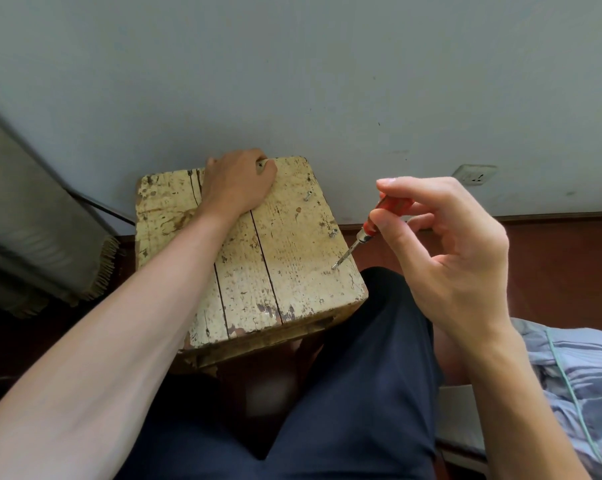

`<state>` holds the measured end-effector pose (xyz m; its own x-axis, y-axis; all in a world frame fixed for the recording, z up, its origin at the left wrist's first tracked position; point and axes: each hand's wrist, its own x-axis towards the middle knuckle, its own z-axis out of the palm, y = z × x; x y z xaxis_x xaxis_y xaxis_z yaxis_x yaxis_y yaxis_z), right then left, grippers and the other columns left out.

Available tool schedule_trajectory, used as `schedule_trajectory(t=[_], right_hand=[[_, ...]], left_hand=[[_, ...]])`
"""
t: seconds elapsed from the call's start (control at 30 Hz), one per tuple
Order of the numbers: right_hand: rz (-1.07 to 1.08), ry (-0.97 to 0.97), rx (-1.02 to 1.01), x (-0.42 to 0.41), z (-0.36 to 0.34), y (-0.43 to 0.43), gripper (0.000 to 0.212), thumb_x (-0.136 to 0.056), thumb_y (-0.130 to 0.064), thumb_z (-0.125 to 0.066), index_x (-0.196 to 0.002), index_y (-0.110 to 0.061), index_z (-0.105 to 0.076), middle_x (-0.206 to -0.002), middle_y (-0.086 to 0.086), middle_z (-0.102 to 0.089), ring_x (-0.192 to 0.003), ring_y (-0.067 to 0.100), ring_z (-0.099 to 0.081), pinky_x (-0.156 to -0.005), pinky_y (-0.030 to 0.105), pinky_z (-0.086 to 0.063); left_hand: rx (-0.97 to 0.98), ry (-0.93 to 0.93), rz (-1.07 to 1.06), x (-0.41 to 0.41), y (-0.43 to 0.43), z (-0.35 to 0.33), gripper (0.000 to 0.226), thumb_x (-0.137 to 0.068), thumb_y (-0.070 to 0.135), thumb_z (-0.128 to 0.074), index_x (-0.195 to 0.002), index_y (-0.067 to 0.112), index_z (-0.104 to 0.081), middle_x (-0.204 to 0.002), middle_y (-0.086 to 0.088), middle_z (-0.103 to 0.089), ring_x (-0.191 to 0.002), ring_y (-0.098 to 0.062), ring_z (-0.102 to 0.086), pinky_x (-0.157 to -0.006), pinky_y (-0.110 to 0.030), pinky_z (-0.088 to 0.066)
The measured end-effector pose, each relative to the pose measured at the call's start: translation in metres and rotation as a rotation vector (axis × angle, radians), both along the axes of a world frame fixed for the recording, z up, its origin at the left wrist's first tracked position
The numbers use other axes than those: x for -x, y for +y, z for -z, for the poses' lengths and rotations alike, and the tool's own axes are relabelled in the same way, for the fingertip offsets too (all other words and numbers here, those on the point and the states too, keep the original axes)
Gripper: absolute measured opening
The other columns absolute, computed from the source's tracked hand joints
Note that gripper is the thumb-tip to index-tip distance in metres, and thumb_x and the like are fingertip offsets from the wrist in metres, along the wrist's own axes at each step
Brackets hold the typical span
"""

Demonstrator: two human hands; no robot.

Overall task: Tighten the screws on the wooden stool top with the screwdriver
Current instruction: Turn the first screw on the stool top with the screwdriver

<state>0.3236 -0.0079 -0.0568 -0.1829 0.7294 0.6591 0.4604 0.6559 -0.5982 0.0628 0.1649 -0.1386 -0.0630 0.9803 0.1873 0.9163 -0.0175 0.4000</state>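
The stool stands against the wall, its cracked painted top facing up; the left hand lies on the top at the far edge, fingers curled over it in a grip; the right hand pinches the red handle of the screwdriver between thumb and fingertips, the other fingers loose; the blade slants down to a screw by the right edge, towards the near corner; two other screws stand proud further along that edge. The likely trouble is the slant and the light pinch: with little downward force the tip may ride out of the head, chew it, or skid off the right edge towards the thigh just beside it; so near the edge, old wood may also split.
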Motion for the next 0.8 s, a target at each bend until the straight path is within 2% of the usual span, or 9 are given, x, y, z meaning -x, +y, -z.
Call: schedule_trajectory(t=[0.1, 0.2, 0.27, 0.5, 0.67, 0.8], right_hand=[[-0.061, -0.007, 0.051, -0.006, -0.002, -0.002, 0.034, -0.103, -0.005, -0.07, -0.136, -0.014, -0.068, -0.132, 0.0, -0.07, -0.112, 0.02, -0.074, -0.086, 0.03, -0.058], [-0.108, 0.009, 0.104, -0.012, -0.004, -0.003, 0.037, -0.104, -0.003, -0.065, -0.138, -0.018, -0.068, -0.142, -0.003, -0.068, -0.118, 0.02, -0.074, -0.091, 0.036, -0.061], [-0.109, 0.009, 0.116, -0.013, -0.003, -0.003, 0.036, -0.105, -0.003, -0.065, -0.137, -0.018, -0.069, -0.138, -0.002, -0.071, -0.12, 0.022, -0.073, -0.092, 0.041, -0.062], [-0.082, 0.045, 0.127, -0.006, -0.003, -0.003, 0.03, -0.103, -0.004, -0.072, -0.13, -0.018, -0.069, -0.116, 0.005, -0.074, -0.104, 0.024, -0.077, -0.079, 0.047, -0.061], [-0.041, 0.026, 0.058, -0.001, -0.005, -0.002, 0.028, -0.101, -0.007, -0.075, -0.125, -0.021, -0.07, -0.115, 0.0, -0.07, -0.098, 0.024, -0.076, -0.074, 0.04, -0.059], [-0.001, 0.021, 0.021, 0.003, -0.003, -0.004, 0.027, -0.099, -0.009, -0.077, -0.123, -0.021, -0.071, -0.114, 0.0, -0.07, -0.098, 0.02, -0.073, -0.078, 0.028, -0.055]], left_hand=[[0.006, 0.0, 0.005, 0.0, 0.0, 0.0, 0.048, -0.1, 0.052, -0.035, -0.119, 0.023, -0.067, -0.113, 0.0, -0.071, -0.106, -0.027, -0.062, -0.103, -0.046, -0.036], [0.01, 0.008, 0.01, 0.001, 0.0, 0.001, 0.047, -0.1, 0.052, -0.035, -0.118, 0.023, -0.068, -0.112, 0.0, -0.071, -0.104, -0.027, -0.062, -0.102, -0.045, -0.036], [0.005, 0.01, 0.013, 0.001, 0.0, 0.001, 0.047, -0.099, 0.051, -0.035, -0.117, 0.023, -0.068, -0.112, 0.0, -0.071, -0.103, -0.027, -0.062, -0.102, -0.045, -0.036], [-0.004, 0.004, 0.009, 0.002, 0.002, 0.003, 0.048, -0.098, 0.053, -0.035, -0.116, 0.024, -0.068, -0.112, 0.0, -0.072, -0.104, -0.028, -0.062, -0.1, -0.046, -0.036], [-0.005, 0.007, 0.008, 0.003, 0.003, 0.004, 0.049, -0.098, 0.054, -0.035, -0.118, 0.024, -0.068, -0.113, -0.001, -0.072, -0.105, -0.028, -0.062, -0.1, -0.046, -0.036], [0.001, 0.008, 0.008, 0.003, 0.003, 0.003, 0.05, -0.098, 0.054, -0.034, -0.121, 0.023, -0.067, -0.116, -0.001, -0.071, -0.107, -0.027, -0.062, -0.102, -0.046, -0.036]])
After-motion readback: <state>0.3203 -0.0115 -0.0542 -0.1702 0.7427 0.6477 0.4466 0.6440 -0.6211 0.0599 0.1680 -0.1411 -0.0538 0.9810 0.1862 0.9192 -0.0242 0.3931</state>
